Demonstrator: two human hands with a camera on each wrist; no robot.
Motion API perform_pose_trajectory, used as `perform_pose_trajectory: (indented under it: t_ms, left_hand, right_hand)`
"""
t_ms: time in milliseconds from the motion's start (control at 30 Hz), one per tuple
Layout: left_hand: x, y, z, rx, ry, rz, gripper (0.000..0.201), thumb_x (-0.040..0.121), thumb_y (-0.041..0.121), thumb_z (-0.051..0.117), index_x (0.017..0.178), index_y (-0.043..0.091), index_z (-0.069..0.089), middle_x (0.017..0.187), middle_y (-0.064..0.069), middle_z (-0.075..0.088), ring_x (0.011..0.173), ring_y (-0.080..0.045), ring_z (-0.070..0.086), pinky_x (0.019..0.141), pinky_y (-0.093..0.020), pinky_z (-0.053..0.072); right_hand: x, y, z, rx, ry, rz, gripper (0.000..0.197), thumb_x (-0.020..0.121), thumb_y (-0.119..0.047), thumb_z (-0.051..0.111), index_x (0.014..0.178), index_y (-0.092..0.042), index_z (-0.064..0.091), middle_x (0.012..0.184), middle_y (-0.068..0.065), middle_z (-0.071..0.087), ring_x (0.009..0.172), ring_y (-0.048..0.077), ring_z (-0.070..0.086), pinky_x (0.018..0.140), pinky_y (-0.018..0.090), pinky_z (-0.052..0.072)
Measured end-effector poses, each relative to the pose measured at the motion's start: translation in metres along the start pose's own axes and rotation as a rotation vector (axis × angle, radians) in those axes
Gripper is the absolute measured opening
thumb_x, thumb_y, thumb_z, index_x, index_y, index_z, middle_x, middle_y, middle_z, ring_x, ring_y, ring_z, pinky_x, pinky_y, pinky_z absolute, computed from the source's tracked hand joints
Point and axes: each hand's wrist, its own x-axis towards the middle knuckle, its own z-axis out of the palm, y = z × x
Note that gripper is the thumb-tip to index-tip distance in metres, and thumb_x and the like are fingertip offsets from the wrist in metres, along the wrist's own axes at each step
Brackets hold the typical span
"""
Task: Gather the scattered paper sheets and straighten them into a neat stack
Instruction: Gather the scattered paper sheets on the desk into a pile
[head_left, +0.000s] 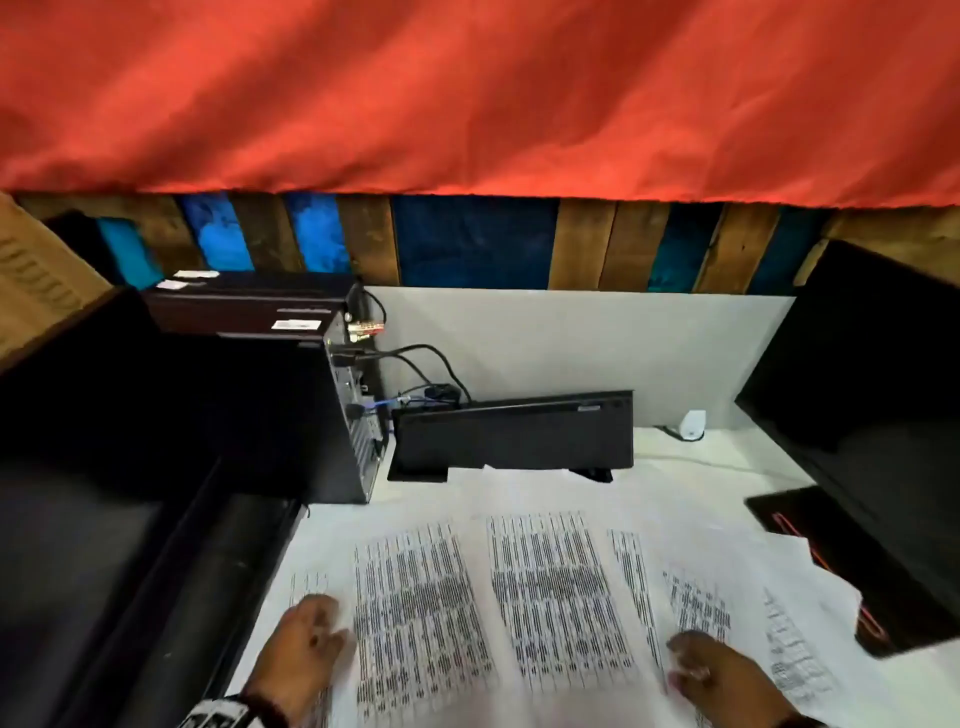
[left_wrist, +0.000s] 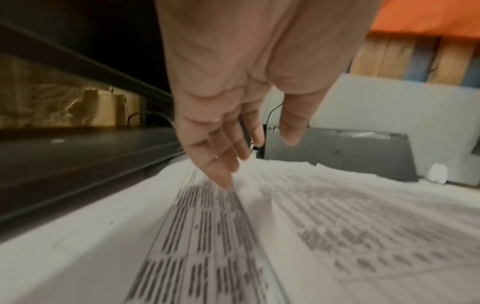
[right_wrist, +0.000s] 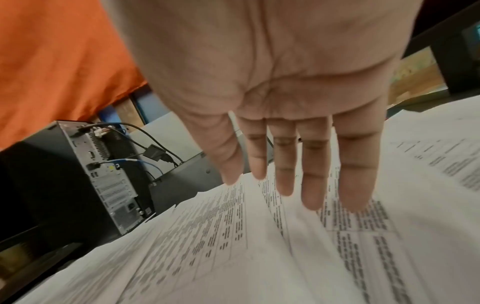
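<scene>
Several printed paper sheets (head_left: 550, 597) lie spread and overlapping across a white desk, covered in rows of dark text. My left hand (head_left: 306, 644) is at the left side of the spread, fingers straight, its fingertips (left_wrist: 223, 181) touching a sheet (left_wrist: 207, 236) whose edge lifts slightly. My right hand (head_left: 711, 670) hovers palm down over the sheets on the right, its fingers (right_wrist: 311, 185) straight and apart above the paper (right_wrist: 259, 246). Neither hand holds anything.
A black computer tower (head_left: 291, 415) with cables stands at the left, a black keyboard (head_left: 514, 436) leans against the grey partition (head_left: 571, 343) behind the sheets. A dark monitor (head_left: 872, 389) and its base (head_left: 810, 551) stand right. A red cloth (head_left: 467, 93) hangs above.
</scene>
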Motion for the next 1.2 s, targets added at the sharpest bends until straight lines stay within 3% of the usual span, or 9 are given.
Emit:
perform_pose_trajectory:
  t_ms: [33, 100, 233, 467, 567, 767, 867, 1000, 1200]
  left_hand:
    - [0.004, -0.005, 0.002, 0.009, 0.054, -0.03, 0.027, 0.081, 0.02, 0.071, 0.106, 0.024, 0.061, 0.11, -0.007, 0.062, 0.097, -0.024, 0.062, 0.086, -0.034, 0.05]
    - [0.005, -0.008, 0.0, 0.06, 0.092, -0.127, 0.047, 0.079, 0.026, 0.073, 0.121, 0.015, 0.056, 0.121, -0.01, 0.06, 0.107, -0.029, 0.06, 0.097, -0.037, 0.047]
    - [0.001, -0.012, 0.004, 0.144, 0.1, -0.236, 0.068, 0.071, 0.038, 0.077, 0.128, 0.014, 0.05, 0.12, -0.012, 0.058, 0.111, -0.033, 0.056, 0.099, -0.039, 0.045]
    - [-0.003, 0.019, 0.021, 0.388, -0.17, -0.075, 0.096, 0.077, 0.052, 0.069, 0.152, 0.025, 0.017, 0.154, -0.009, 0.025, 0.141, -0.033, 0.025, 0.116, -0.046, 0.027]
    - [-0.024, 0.043, 0.042, 0.498, -0.297, 0.042, 0.091, 0.082, 0.052, 0.065, 0.153, 0.026, 0.013, 0.154, -0.013, 0.023, 0.14, -0.033, 0.027, 0.117, -0.046, 0.025]
    - [-0.061, 0.064, 0.087, 0.561, -0.356, 0.258, 0.088, 0.083, 0.056, 0.062, 0.153, 0.029, 0.016, 0.15, -0.012, 0.032, 0.141, -0.031, 0.026, 0.113, -0.043, 0.028]
    - [-0.076, 0.06, 0.083, 0.389, -0.355, 0.196, 0.081, 0.084, 0.052, 0.063, 0.151, 0.026, 0.025, 0.152, -0.006, 0.031, 0.135, -0.026, 0.04, 0.104, -0.032, 0.039]
    - [-0.07, 0.036, 0.048, 0.409, -0.077, -0.006, 0.068, 0.085, 0.052, 0.06, 0.141, 0.017, 0.042, 0.145, -0.004, 0.046, 0.13, -0.023, 0.048, 0.106, -0.03, 0.041]
    - [-0.007, -0.054, 0.027, 0.496, 0.079, -0.264, 0.102, 0.053, 0.063, 0.067, 0.138, 0.012, 0.043, 0.134, -0.008, 0.056, 0.119, -0.027, 0.059, 0.101, -0.035, 0.049]
  right_hand:
    - [-0.003, -0.046, -0.004, -0.025, -0.083, 0.049, 0.04, 0.066, -0.048, 0.078, 0.092, -0.058, 0.049, 0.088, 0.01, 0.069, 0.092, 0.008, 0.06, 0.079, 0.015, 0.05]
    - [0.001, -0.077, -0.025, -0.092, -0.166, 0.013, 0.029, 0.086, -0.03, 0.064, 0.107, -0.04, 0.048, 0.112, 0.002, 0.062, 0.096, 0.012, 0.058, 0.09, 0.021, 0.046]
    - [0.024, -0.059, 0.009, -0.231, -0.094, 0.159, 0.059, 0.087, -0.035, 0.061, 0.136, -0.01, 0.041, 0.137, 0.013, 0.047, 0.126, 0.026, 0.048, 0.104, 0.028, 0.038]
    - [0.051, -0.049, 0.03, -0.104, -0.157, 0.281, 0.056, 0.084, -0.048, 0.061, 0.108, 0.002, 0.06, 0.097, 0.021, 0.07, 0.085, 0.033, 0.071, 0.066, 0.031, 0.053]
    - [0.052, -0.05, 0.051, -0.049, -0.153, 0.148, 0.056, 0.085, -0.047, 0.059, 0.122, -0.005, 0.055, 0.12, 0.016, 0.062, 0.105, 0.028, 0.061, 0.08, 0.024, 0.043]
    - [0.028, -0.067, 0.091, 0.131, -0.232, -0.077, 0.054, 0.082, -0.039, 0.064, 0.125, -0.011, 0.05, 0.107, 0.002, 0.064, 0.096, 0.021, 0.061, 0.09, 0.037, 0.051]
    - [0.009, -0.059, 0.088, 0.034, -0.164, -0.023, 0.063, 0.08, -0.016, 0.073, 0.132, -0.009, 0.037, 0.117, 0.008, 0.059, 0.102, 0.024, 0.056, 0.084, 0.028, 0.044]
    - [-0.003, -0.046, 0.07, -0.118, -0.124, 0.034, 0.083, 0.078, -0.02, 0.075, 0.141, -0.003, 0.025, 0.132, 0.013, 0.052, 0.118, 0.029, 0.054, 0.093, 0.029, 0.045]
    - [0.008, -0.012, 0.064, 0.177, -0.167, 0.095, 0.065, 0.07, -0.022, 0.081, 0.123, -0.003, 0.049, 0.102, 0.014, 0.069, 0.086, 0.029, 0.068, 0.07, 0.037, 0.058]
